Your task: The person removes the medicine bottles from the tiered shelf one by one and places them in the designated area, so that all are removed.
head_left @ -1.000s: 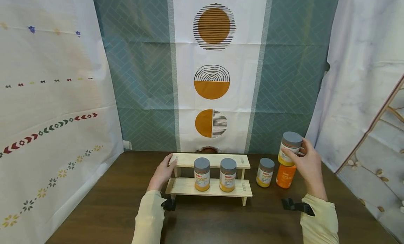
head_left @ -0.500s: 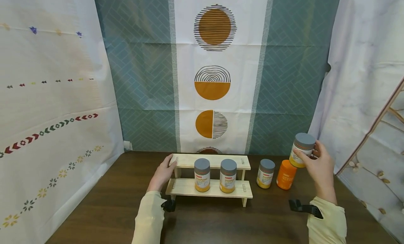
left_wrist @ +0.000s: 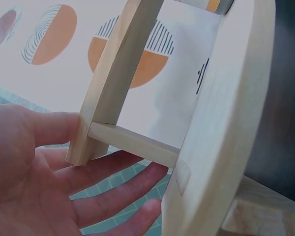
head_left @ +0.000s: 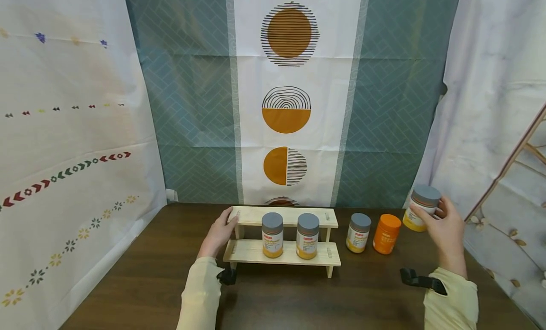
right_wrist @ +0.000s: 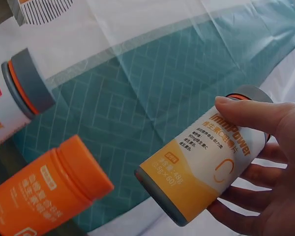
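Observation:
My left hand (head_left: 218,235) grips the left end of a two-tier wooden shelf (head_left: 283,217); in the left wrist view the thumb lies on the upper board (left_wrist: 110,73) and the fingers reach behind it. Two grey-lidded vitamin jars (head_left: 272,236) (head_left: 307,236) stand upright on the lower tier. At the right, my right hand (head_left: 445,228) holds another white-and-yellow vitamin jar (right_wrist: 201,157) with a grey lid, thumb on the label side, fingers round the other side. Whether its base touches the table I cannot tell.
Between the shelf and my right hand stand a grey-lidded jar (head_left: 358,233) and an orange jar (head_left: 386,234) on the dark wooden table (head_left: 281,301). Patterned cloths hang behind (head_left: 192,131) and at both sides. A black strap circles each wrist.
My right hand has carried its vitamin jar to the right and slightly lower, away from above the orange jar, which now shows fully. The left hand and the shelf stay put.

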The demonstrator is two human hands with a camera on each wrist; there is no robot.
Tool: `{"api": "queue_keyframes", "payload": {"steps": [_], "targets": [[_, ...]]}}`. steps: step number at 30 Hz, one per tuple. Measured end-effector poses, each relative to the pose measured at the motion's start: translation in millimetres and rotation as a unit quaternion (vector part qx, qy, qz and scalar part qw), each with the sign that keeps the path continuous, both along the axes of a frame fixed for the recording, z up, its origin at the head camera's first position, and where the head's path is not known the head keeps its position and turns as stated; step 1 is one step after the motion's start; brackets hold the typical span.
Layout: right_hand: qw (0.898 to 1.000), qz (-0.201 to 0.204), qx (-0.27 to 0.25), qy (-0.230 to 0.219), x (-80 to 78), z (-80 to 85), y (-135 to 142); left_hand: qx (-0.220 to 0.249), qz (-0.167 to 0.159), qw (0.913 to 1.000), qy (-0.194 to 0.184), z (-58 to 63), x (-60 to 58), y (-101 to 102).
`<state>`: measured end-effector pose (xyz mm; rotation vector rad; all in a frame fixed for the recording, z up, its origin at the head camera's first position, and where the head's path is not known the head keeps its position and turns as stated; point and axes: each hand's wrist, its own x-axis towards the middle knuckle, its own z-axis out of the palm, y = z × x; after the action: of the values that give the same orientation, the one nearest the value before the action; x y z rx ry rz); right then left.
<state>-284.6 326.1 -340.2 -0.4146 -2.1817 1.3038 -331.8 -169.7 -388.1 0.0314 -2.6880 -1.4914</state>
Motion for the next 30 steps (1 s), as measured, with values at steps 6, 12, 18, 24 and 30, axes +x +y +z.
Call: {"api": "queue_keyframes", "payload": {"steps": [6, 12, 18, 24, 30], "targets": [[1.0, -0.005, 0.001, -0.023, -4.2, -13.4, 13, -0.001, -0.002, 1.0, 0.001, 0.2, -0.3, 0], [0.999, 0.007, 0.04, -0.022, -6.6, -26.6, 22, -0.001, -0.005, 1.0, 0.001, -1.6, -1.2, 0], [0.997, 0.031, 0.054, -0.051, -9.3, -39.9, 29, 0.0, -0.007, 1.0, 0.001, -2.3, -0.5, -1], [0.994, 0.06, 0.027, -0.084, -13.6, -51.4, 37, 0.001, -0.006, 1.0, 0.003, -2.4, -0.2, -1], [0.992, 0.077, 0.024, -0.099, -16.4, -61.2, 43, -0.005, -0.006, 1.0, 0.004, -2.4, 0.5, -1]]}}
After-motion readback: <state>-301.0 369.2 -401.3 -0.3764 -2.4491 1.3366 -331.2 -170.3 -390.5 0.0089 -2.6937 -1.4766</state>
